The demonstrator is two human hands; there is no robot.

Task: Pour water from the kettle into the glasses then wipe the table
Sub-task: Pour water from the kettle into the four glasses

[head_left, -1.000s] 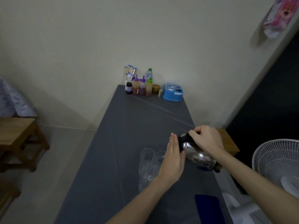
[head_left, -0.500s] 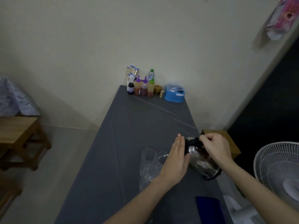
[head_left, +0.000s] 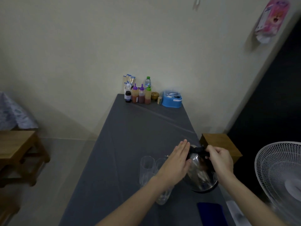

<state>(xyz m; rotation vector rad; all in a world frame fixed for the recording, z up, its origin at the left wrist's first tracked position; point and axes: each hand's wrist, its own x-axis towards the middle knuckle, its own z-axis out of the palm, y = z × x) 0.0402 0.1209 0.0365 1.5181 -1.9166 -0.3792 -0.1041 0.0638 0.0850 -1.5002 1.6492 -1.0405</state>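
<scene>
A shiny steel kettle (head_left: 201,176) with a black lid and handle stands on the grey table (head_left: 130,144) near its right edge. My right hand (head_left: 218,159) grips the kettle's black handle from the right. My left hand (head_left: 175,162) lies flat, fingers together and straight, against the kettle's left side. Just left of the kettle stand clear drinking glasses (head_left: 147,165); my left wrist partly hides those nearest me. A dark blue cloth (head_left: 210,212) lies on the table's near right corner.
Sauce bottles (head_left: 140,95) and a blue container (head_left: 172,100) line the table's far end by the wall. A white fan (head_left: 280,180) stands at the right, a wooden stool (head_left: 223,145) behind the kettle, a wooden table (head_left: 17,150) at the left.
The kettle has come from tilted toward the glasses to nearly upright on the table. My right hand moved to the right with it, and my left hand stays against its side.
</scene>
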